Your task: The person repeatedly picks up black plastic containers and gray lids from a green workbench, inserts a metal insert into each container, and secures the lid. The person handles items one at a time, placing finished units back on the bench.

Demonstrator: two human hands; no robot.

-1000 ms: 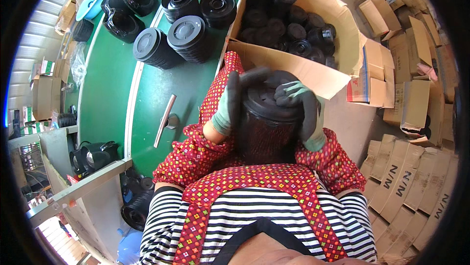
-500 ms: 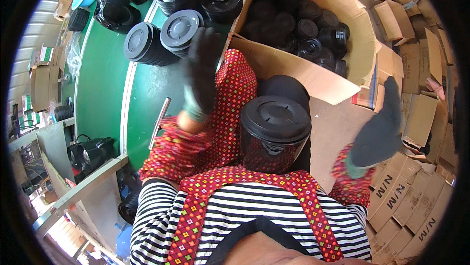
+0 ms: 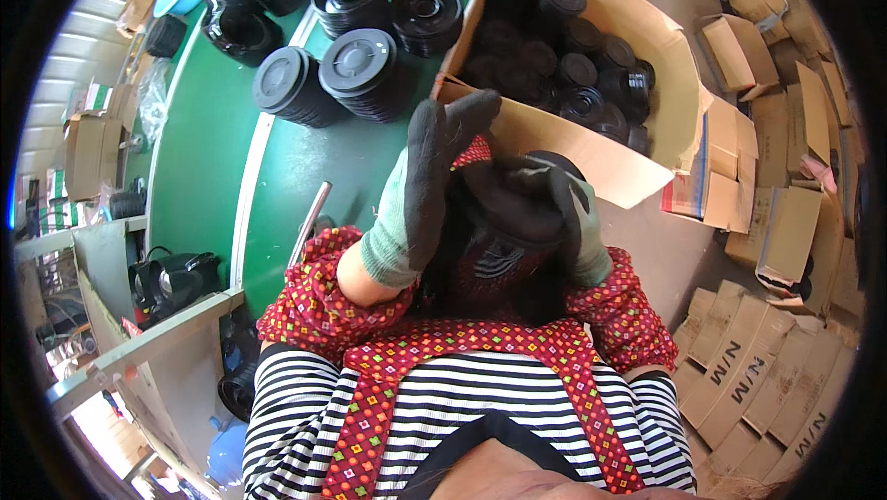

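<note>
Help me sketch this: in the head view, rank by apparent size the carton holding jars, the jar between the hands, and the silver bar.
1. Carton
2. Jar, blurred and partly hidden
3. Bar, thin and clearly smallest

black canister [image 3: 499,255] | round, shiny-sided | rim uppermost, details blurred | between left hand [image 3: 423,188] and right hand [image 3: 582,227]
</note>
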